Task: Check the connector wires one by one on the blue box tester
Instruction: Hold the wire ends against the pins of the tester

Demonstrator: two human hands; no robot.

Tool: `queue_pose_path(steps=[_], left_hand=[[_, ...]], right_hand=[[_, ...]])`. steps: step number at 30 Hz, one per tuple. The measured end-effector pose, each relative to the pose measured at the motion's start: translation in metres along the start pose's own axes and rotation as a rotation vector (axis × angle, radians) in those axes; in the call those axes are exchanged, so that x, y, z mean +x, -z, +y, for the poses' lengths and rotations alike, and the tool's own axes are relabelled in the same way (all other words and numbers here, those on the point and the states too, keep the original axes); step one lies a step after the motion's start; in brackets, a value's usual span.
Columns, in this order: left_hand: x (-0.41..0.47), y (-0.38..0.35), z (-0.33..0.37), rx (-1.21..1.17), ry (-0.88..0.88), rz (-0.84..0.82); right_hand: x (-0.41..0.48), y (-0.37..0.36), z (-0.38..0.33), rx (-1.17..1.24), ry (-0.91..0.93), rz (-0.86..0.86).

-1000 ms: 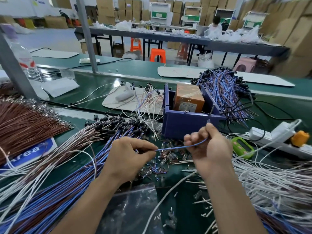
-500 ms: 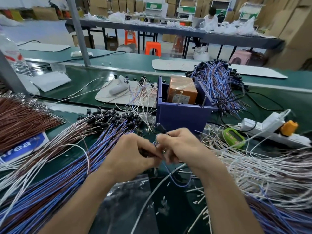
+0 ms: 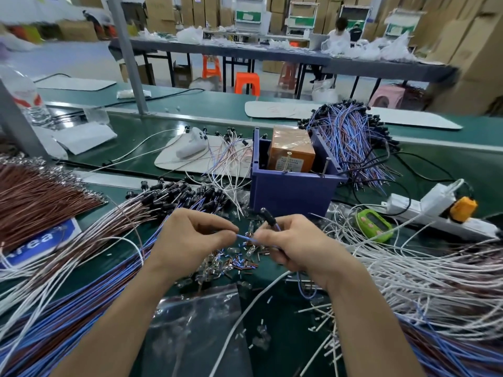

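Blue wire point(image 3: 245, 237): left hand point(image 3: 190, 238) pinches one end, right hand point(image 3: 296, 247) grips it below its black connector point(image 3: 268, 217), held just in front of the box point(image 3: 291, 191) on the bench point(image 3: 435, 164).

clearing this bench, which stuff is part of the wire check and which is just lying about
In the job: left hand and right hand, each pinching the blue wire; blue box tester; wire bundles at left.
Lying about: green gadget, power strip, water bottle, plastic bag.
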State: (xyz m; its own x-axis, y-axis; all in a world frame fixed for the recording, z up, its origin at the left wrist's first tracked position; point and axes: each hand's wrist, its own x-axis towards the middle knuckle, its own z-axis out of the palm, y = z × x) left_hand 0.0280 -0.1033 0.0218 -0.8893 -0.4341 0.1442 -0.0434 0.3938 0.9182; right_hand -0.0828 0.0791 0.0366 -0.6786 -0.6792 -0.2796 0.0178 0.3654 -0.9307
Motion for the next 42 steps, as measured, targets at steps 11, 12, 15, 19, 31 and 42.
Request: queue_pose_path(steps=[11, 12, 15, 19, 31, 42], left_hand=[[0.010, 0.006, -0.005, -0.391, 0.114, -0.058], [0.010, 0.006, -0.006, -0.378, 0.100, -0.046], [0.009, 0.006, -0.008, -0.371, 0.065, -0.024], [0.012, 0.022, -0.014, -0.416, 0.102, 0.129], [0.003, 0.000, 0.007, -0.337, 0.040, 0.044], [0.010, -0.008, 0.007, -0.589, 0.163, -0.002]], right_hand=[[0.002, 0.011, 0.002, 0.041, 0.097, -0.087], [0.002, 0.010, 0.002, 0.038, 0.101, -0.086], [0.001, 0.009, 0.001, 0.021, 0.120, -0.085], [-0.003, 0.022, 0.002, 0.107, 0.113, -0.033], [0.001, 0.008, -0.001, 0.208, 0.089, -0.064], [-0.006, 0.011, -0.003, 0.204, 0.071, -0.169]])
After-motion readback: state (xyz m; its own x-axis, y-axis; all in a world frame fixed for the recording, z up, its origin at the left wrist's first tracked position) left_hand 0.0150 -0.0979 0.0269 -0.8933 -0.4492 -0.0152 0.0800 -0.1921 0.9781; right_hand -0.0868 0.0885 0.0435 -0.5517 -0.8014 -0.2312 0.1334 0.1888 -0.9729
